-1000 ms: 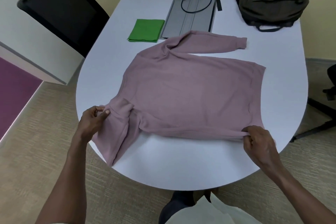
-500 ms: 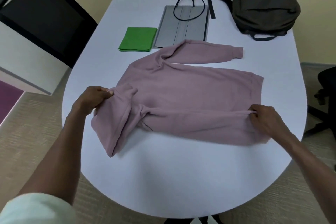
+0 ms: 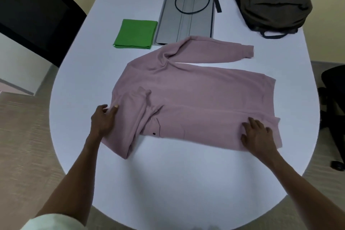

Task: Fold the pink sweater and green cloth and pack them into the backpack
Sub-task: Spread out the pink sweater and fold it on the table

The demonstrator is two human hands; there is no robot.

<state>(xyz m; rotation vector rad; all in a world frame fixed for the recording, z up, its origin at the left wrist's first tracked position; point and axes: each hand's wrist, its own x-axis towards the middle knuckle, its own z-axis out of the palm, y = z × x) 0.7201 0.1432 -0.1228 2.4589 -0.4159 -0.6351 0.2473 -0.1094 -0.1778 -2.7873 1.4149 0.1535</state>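
Sweater (image 3: 196,95) lies flat across the middle of the counter (image 3: 168,183), collar end toward my left, hem toward my right. Change since a second ago: the near long edge, which I had pinched up at both ends, is now turned over onto the body. A fold line runs along the near side, and the near sleeve has doubled under and over at the left into a thick bunch.

Left hand (image 3: 103,121): fingers (image 3: 113,111) closed narrowly on the sweater's edge at the shoulder. Right hand (image 3: 258,134): fingers spread wide and flat, pressing the folded band down near the hem, gripping nothing.

My reading: first lengthwise fold is laid but not tidy. Far sleeve (image 3: 211,50) is stretched out toward the right, unfolded, so the far side has yet to come in.

Cloth (image 3: 135,34) sits at the far left of the counter, already a neat rectangle, apart from the sweater. Backpack (image 3: 272,0) is at the far right corner; it looks closed, but I cannot find the zip from here.

Hard to make out: how the near sleeve lies inside the bunch. A small dark dot and a thin line show on the turned-over part; cannot say what they are. Sweater's shoulder overlaps the corner of a grey folder (image 3: 184,18).
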